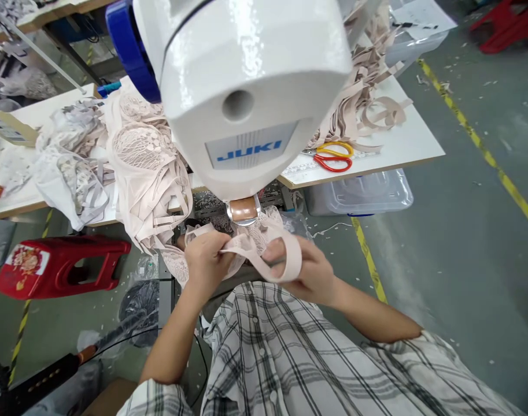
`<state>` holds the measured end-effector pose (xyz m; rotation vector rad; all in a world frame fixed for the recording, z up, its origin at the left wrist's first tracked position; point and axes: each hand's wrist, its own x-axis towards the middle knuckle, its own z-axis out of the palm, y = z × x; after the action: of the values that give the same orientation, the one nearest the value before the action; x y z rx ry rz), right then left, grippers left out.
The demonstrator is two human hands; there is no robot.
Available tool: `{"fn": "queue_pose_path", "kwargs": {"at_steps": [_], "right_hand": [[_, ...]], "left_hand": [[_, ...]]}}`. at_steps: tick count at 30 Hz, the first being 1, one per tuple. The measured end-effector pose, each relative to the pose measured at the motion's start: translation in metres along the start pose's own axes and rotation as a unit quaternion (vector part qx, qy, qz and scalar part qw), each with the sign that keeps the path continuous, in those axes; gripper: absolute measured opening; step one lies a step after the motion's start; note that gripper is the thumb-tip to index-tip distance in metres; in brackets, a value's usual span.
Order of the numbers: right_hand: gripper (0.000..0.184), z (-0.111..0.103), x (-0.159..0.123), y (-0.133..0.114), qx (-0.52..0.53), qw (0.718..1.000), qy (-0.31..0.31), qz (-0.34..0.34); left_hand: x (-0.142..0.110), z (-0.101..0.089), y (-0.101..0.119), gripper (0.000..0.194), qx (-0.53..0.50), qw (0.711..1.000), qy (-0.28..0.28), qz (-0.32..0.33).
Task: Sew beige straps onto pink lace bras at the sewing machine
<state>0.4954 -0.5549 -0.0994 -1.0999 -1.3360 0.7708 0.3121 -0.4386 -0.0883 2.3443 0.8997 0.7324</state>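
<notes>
A white Juki sewing machine [246,86] fills the top middle of the head view, its metal foot area [243,210] just above my hands. My left hand [205,260] is closed, pinching a beige lace garment piece [255,234] under the machine head. My right hand [309,271] is also closed on the same piece, with a beige elastic strap [290,260] looped over its fingers. The needle itself is hidden behind the machine head.
A pile of beige lace pieces [148,167] lies on the white table [415,144] at left, and loose beige straps [368,86] at right. Red and yellow scissors [333,157] lie on a ruler. A clear plastic bin [363,193] and a red stool [59,266] stand on the floor.
</notes>
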Motion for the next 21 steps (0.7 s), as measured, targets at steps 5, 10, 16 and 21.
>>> {"fn": "queue_pose_path", "kwargs": {"at_steps": [5, 10, 16, 21], "right_hand": [[0.006, -0.036, 0.038, -0.024, 0.013, 0.992, 0.055, 0.116], [0.013, -0.058, 0.049, -0.009, 0.098, 0.965, 0.037, 0.242], [0.014, -0.066, 0.042, 0.007, 0.123, 0.958, 0.041, 0.257], [0.016, -0.070, 0.045, 0.004, 0.175, 0.948, 0.035, 0.263]], "left_hand": [[0.006, 0.011, 0.034, 0.033, -0.348, 0.879, -0.315, -0.089], [0.006, 0.046, 0.039, 0.054, -0.536, 0.738, -0.353, -0.209], [0.002, 0.069, 0.036, 0.064, -0.581, 0.676, -0.372, -0.259], [0.005, 0.074, 0.038, 0.065, -0.568, 0.684, -0.381, -0.253]]}}
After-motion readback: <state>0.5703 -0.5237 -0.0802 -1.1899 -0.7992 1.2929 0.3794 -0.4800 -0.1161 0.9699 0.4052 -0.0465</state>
